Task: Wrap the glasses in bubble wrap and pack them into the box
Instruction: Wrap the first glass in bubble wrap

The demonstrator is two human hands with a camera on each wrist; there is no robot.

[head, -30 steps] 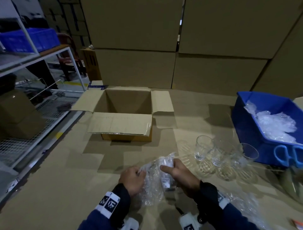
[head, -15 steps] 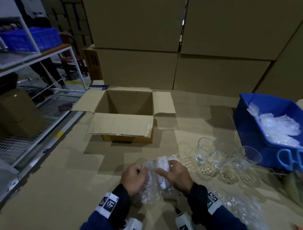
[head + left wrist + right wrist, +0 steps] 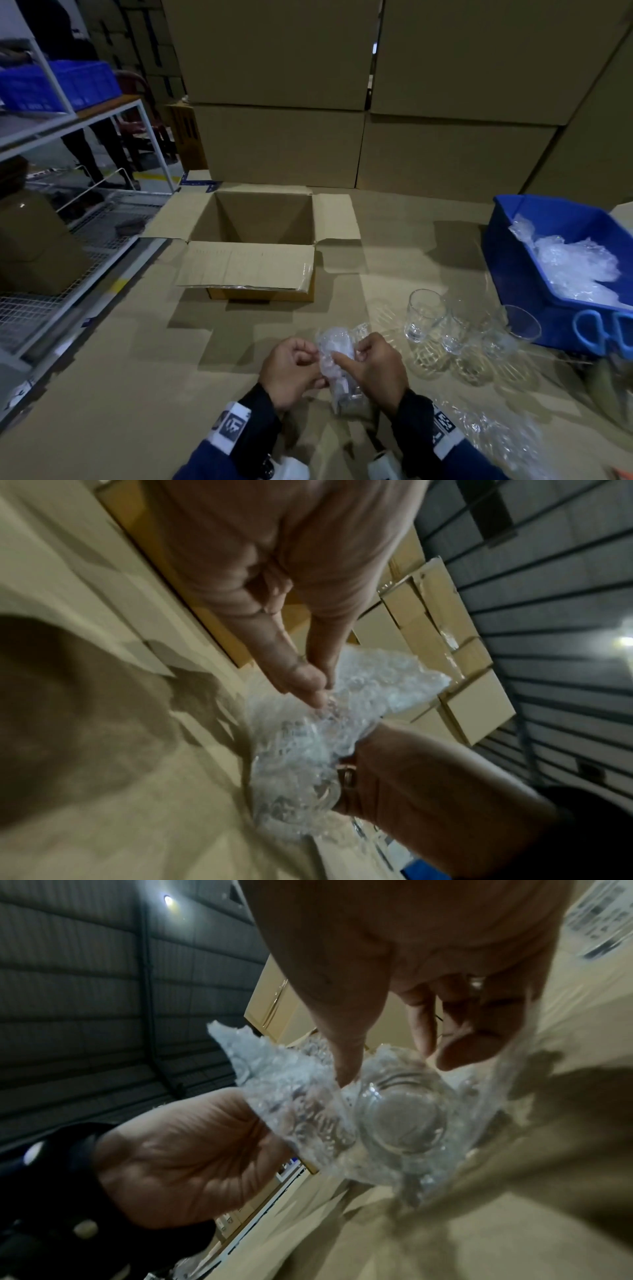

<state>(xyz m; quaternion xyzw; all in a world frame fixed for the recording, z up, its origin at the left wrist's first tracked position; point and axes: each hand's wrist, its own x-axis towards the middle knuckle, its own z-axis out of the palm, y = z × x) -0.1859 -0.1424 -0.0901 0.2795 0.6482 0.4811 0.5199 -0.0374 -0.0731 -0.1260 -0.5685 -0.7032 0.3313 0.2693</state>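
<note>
The wrapping step is going on right now. Both hands are busy with one glass [image 3: 404, 1121] that sits inside a sheet of bubble wrap [image 3: 337, 346], held just above the counter [image 3: 137, 394] in front of the person. The left hand [image 3: 291, 368] has its fingers curled and pinches the wrap on its side. The right hand [image 3: 375, 366] has its thumb and fingers closed on the wrap from the other side, with one finger pointing across the front. In the right wrist view, the thick round bottom of the glass shows bare, so the wrap does not seem to cover that end yet. I think the wrap needs more folding and tucking before this glass is ready. Three more bare glasses [image 3: 424, 317] stand close together on the counter, to the right of the hands. The box [image 3: 250, 263] stands open farther back on the counter, well apart from the hands, and no glass shows inside it. A blue bin [image 3: 513, 260] on the right holds more bubble wrap. Next, the person should fold the loose wrap over the bare end, hold it tight so the glass cannot slip out, and then carry it to the box and set it down softly.
</note>
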